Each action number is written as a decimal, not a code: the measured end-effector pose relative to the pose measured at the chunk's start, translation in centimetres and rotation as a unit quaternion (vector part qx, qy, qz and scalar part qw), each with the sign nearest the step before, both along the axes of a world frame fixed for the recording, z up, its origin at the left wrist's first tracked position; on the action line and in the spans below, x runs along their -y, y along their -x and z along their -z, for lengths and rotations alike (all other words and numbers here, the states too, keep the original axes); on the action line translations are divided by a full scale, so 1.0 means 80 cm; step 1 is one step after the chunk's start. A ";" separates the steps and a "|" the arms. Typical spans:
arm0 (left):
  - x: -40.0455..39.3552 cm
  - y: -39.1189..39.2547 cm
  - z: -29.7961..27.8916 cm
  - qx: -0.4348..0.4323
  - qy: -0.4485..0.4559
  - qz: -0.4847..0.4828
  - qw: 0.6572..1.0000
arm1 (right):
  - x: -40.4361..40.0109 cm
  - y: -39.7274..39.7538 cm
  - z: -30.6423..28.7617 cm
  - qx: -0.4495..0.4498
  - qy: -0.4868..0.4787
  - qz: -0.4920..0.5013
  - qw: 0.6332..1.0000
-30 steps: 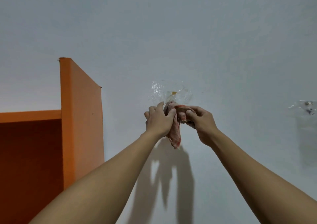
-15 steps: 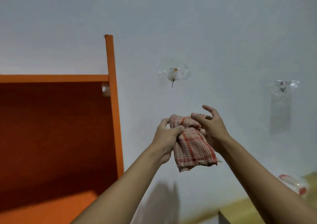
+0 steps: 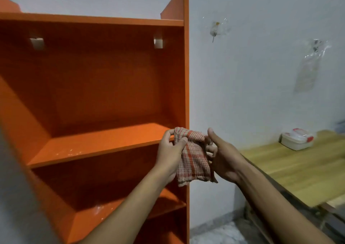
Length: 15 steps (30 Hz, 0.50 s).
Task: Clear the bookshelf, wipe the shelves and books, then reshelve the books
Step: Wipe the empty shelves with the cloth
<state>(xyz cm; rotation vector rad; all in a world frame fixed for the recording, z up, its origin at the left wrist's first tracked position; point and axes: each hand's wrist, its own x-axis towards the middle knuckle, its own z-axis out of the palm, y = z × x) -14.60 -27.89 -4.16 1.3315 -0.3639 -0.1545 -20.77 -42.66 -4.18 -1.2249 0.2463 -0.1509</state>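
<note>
A white wall [image 3: 261, 94] stands at the back. A clear hook [image 3: 216, 29] is stuck on it, up high. More to the right, a clear bag [image 3: 308, 70] hangs flat on the wall. Low on the right is a wooden table [image 3: 298, 171]. A white box [image 3: 295, 139] with red bits sits on the table, close to the wall. The floor [image 3: 220, 232] is grey and speckled.

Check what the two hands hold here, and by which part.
Both hold the checked cloth: left hand pinches its upper left corner, right hand grips its right edge.
</note>
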 end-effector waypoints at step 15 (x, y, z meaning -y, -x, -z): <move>-0.225 0.030 0.023 -0.092 -0.016 -0.159 0.983 | -0.213 -0.011 0.033 0.027 -0.014 -0.102 0.994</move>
